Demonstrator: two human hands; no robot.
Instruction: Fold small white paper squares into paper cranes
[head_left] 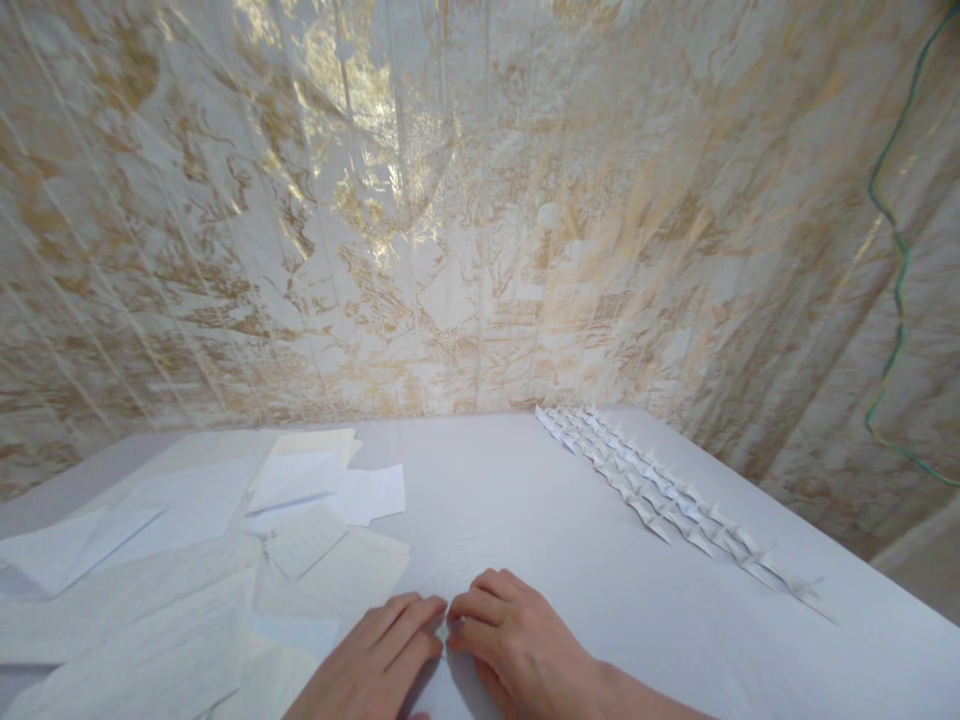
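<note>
My left hand (386,655) and my right hand (517,640) meet at the front middle of the table, fingers bent and pressed close together. Between the fingertips shows a sliver of a small white piece of paper (444,638), gripped from both sides. Most of it is hidden by the fingers, so its shape cannot be made out. Left of my left hand lie loose paper sheets (150,640), some with writing. Farther off to the right, small folded paper pieces (645,480) with pointed tips stand in several long slanting rows.
The white table (480,500) reaches back to a shiny gold-and-white patterned curtain (465,250). More blank and folded sheets (300,480) overlap at the back left. A green cord (900,260) hangs at the far right, beyond the table's right edge.
</note>
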